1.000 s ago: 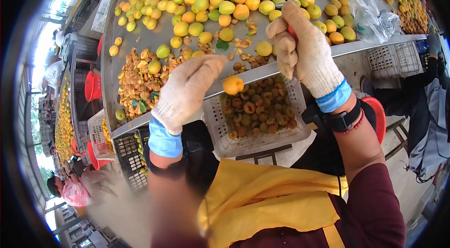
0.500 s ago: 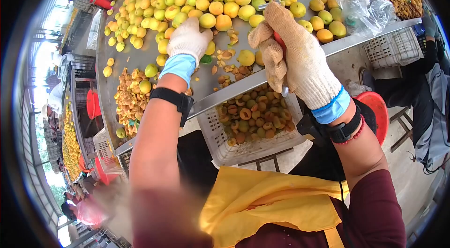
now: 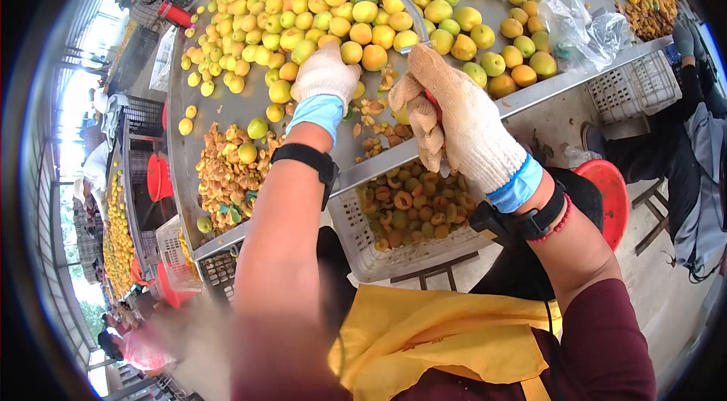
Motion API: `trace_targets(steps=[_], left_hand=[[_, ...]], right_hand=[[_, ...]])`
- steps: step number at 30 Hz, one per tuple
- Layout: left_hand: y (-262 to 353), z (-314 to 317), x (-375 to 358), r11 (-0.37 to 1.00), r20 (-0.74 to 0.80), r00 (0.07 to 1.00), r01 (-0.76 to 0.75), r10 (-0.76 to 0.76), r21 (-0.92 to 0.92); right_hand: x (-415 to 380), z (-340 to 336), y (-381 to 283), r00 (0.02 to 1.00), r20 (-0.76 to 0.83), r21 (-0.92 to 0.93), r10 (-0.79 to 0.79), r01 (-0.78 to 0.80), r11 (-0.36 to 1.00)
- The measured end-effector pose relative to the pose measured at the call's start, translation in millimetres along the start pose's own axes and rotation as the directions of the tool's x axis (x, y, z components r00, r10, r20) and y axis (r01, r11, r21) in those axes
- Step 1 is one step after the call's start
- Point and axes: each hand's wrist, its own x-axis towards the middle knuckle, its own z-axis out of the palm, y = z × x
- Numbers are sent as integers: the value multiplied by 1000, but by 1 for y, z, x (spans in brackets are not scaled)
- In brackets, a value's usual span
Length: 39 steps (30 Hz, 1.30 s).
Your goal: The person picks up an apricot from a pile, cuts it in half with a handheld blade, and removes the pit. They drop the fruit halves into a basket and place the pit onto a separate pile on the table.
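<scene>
My left hand [image 3: 326,77], in a white knit glove with a blue cuff, reaches to the near edge of a heap of yellow-green apricots [image 3: 303,3]. Its fingers are curled down and their tips are hidden; whether a fruit is in them does not show. In my right hand [image 3: 458,109], also gloved, is a curved knife [image 3: 413,13] with a red handle, its blade pointing up and away over the fruit. Bits of pulp and skin [image 3: 371,107] lie between my hands on the metal table [image 3: 261,102].
Below the table edge a white crate [image 3: 344,219] holds halved apricots [image 3: 413,212]. Pulp scraps [image 3: 227,174] are piled at left. At right are a clear plastic bag [image 3: 583,26], a red basin [image 3: 609,193] and a seated person's dark-trousered leg [image 3: 644,143].
My left hand has moved slightly right and further into the apricots. The right hand, still holding the knife, is a little lower and left. The whole view has shifted slightly.
</scene>
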Motion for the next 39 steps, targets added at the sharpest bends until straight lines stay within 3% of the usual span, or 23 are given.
trace_targets(steps=[2, 4, 5, 6, 7, 8, 10, 13, 16, 17, 24, 26, 27, 29, 30, 32, 33, 35, 39], left_hand=[[-10, -8, -5, 1000, 10, 1000, -7, 8, -23], [-22, -21, -26, 890, 57, 998, 39, -15, -453], [-29, -25, -36, 891, 59, 998, 38, -13, -452], [-39, -28, -48, 596, 122, 990, 58, 69, -801], [-46, -34, -63, 178, 139, 977, 109, 163, -978], [-49, -39, -79, 183, 133, 979, 105, 153, -978], [-43, -49, -115, -100, 35, 966, 63, 257, -993], [-34, -51, -151, -140, -111, 969, -81, 222, -987], [-34, -50, -167, -134, -181, 961, -155, 208, -979], [-38, -47, -167, -37, -181, 956, -177, 231, -984], [-37, -58, -174, 213, -201, 954, -249, 221, -945], [-38, -53, -172, 348, -329, 901, -416, 282, -840], [-39, -54, -174, 348, -325, 904, -411, 280, -843], [-40, -58, -177, 428, -340, 890, -447, 304, -786], [-40, -55, -178, 429, -334, 892, -441, 303, -789], [-38, -50, -180, 426, -385, 908, -419, 168, -802], [-38, -52, -182, 428, -380, 910, -413, 166, -804], [-38, -57, -184, 580, -456, 855, -507, 247, -637], [-48, -44, -176, 609, -551, 775, -607, 309, -512]], right_hand=[[1, -2, -2, 998, -70, -7, 1, -2, 1000], [0, -6, -4, 999, -45, -6, -7, 7, 1000], [-4, -5, -9, 999, -17, -45, 37, -38, 998], [-7, -3, -11, 996, 12, -86, 85, -83, 993], [-9, -2, -8, 996, 19, -85, 88, -86, 993], [-12, 0, -5, 993, 60, -134, 100, -92, 987], [-16, 9, 3, 987, 111, -183, 112, -91, 979], [-25, 22, 11, 973, 162, -291, 166, -114, 950], [-37, 40, 13, 977, 167, -282, 134, -83, 956], [-37, 41, 15, 977, 178, -250, 117, -71, 966], [-40, 42, 16, 980, 176, -306, 98, -40, 951], [-37, 36, 24, 970, 235, -309, 54, 22, 951], [-38, 36, 26, 971, 233, -310, 59, 17, 951], [-39, 38, 28, 971, 222, -419, -92, 181, 890], [-39, 38, 29, 972, 219, -419, -87, 174, 891], [-37, 38, 32, 929, 291, -553, -228, 358, 752], [-35, 37, 34, 931, 290, -552, -223, 353, 755], [-31, 36, 39, 912, 279, -644, -301, 410, 646], [-30, 45, 39, 969, 167, -551, -181, 244, 798]])
